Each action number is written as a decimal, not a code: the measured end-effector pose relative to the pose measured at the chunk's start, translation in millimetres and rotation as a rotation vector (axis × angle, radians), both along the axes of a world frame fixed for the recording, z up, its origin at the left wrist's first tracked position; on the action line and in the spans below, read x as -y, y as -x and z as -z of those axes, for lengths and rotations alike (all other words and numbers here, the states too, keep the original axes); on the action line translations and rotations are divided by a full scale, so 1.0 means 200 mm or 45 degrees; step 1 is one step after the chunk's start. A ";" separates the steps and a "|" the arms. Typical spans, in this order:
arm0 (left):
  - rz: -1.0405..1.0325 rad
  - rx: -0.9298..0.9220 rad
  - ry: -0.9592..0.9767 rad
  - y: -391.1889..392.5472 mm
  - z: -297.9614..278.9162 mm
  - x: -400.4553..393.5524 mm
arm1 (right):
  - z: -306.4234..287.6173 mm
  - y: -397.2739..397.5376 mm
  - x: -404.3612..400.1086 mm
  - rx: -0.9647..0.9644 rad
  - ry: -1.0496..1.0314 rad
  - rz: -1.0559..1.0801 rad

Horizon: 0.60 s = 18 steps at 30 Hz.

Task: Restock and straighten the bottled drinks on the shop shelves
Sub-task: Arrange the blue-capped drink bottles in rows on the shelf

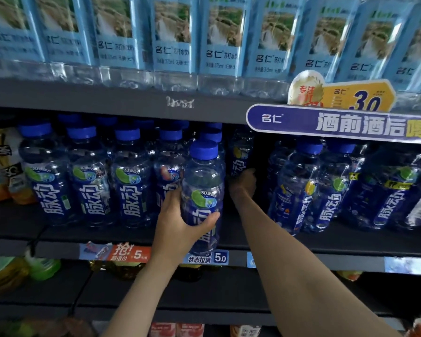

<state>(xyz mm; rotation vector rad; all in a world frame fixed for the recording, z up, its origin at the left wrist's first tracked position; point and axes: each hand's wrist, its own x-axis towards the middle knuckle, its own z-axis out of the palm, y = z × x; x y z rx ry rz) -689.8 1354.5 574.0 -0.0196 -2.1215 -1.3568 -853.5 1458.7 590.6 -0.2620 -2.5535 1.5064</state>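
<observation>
Shelf row, L side: blue-cap bottles [46, 171] stand upright, labels fwd, on the middle shelf [350, 242]. Held bottle [203, 193]: upright, at shelf front edge, base overhanging the price strip [206, 257], just beside the 4th row bottle. Appears full, so judged fairly heavy; clear plastic wall prob. gives under a squeeze, smooth label band likely slick. Best hold judged to be mid-body at the label, as taken now. Left hand [178, 222]: wrapped round lower half of bottle, thumb [208, 218] across the front, fingers behind, firm enclosing grip. Right hand [243, 182]: reached deep into the dark gap between the two bottle groups, fingers curled at a rear bottle [240, 159]; whether it actually grips or only touches, cannot tell — shadowed. R-side bottles [299, 188]: several lean, not squared.
</observation>
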 end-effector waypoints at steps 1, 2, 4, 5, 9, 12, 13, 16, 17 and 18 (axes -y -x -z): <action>-0.004 -0.017 0.013 0.00 0.01 0.00 | 0.01 -0.01 0.00 -0.016 -0.010 0.008; -0.006 -0.035 0.022 0.00 0.01 0.01 | 0.02 -0.02 -0.01 -0.030 -0.021 0.012; -0.010 -0.046 0.022 0.01 0.01 0.01 | 0.05 -0.06 -0.02 -0.050 -0.065 0.008; -0.016 -0.034 0.014 0.01 0.02 0.00 | 0.06 -0.08 -0.03 -0.056 -0.089 -0.003; -0.057 -0.021 0.038 0.01 0.01 -0.01 | 0.07 -0.12 -0.04 -0.058 -0.122 -0.075; -0.162 0.027 0.107 -0.02 -0.03 -0.03 | 0.03 -0.16 -0.05 -0.007 -0.101 -0.120; -0.196 0.039 0.142 -0.03 -0.04 -0.05 | 0.03 -0.19 -0.06 -0.014 -0.111 -0.134; -0.207 0.048 0.205 -0.03 -0.07 -0.12 | 0.04 -0.33 -0.13 -0.143 -0.123 -0.215; -0.210 0.064 0.218 -0.02 -0.07 -0.14 | 0.05 -0.38 -0.18 -0.174 -0.093 -0.262; -0.221 0.083 0.230 0.00 -0.07 -0.17 | 0.05 -0.43 -0.23 -0.183 -0.056 -0.317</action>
